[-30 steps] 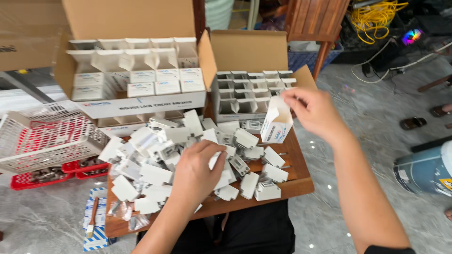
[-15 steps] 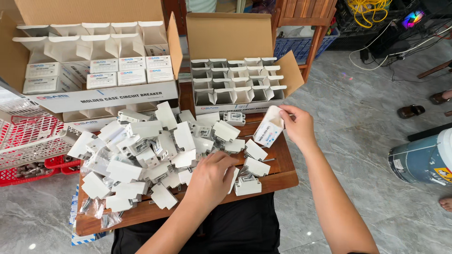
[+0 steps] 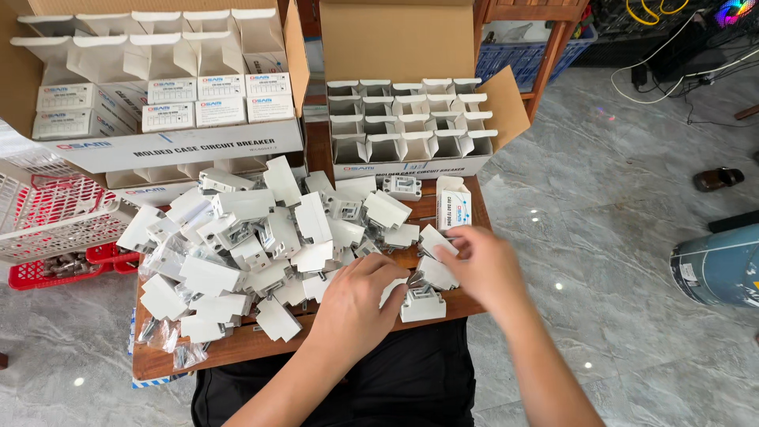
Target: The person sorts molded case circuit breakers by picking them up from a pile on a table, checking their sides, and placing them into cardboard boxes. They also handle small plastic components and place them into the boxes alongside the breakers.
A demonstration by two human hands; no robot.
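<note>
While both hands work the near edge of the wooden surface [image 3: 237, 348], left hand [image 3: 356, 304] rests loosely curled on white breakers [image 3: 423, 303] — right hand [image 3: 482, 265] pinches one; small carton [image 3: 453, 203] stands upright just beyond.

small carton [image 3: 453, 202] released, now standing | right hand [image 3: 484, 269] down beside left hand [image 3: 360, 304]

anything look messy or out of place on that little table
Yes. White breaker parts lie in a loose heap across the wooden table, some tipped on edge. Small clear bags hang near its front left corner. One small white box stands alone outside the open carton. Both hands rest among the parts.
</note>
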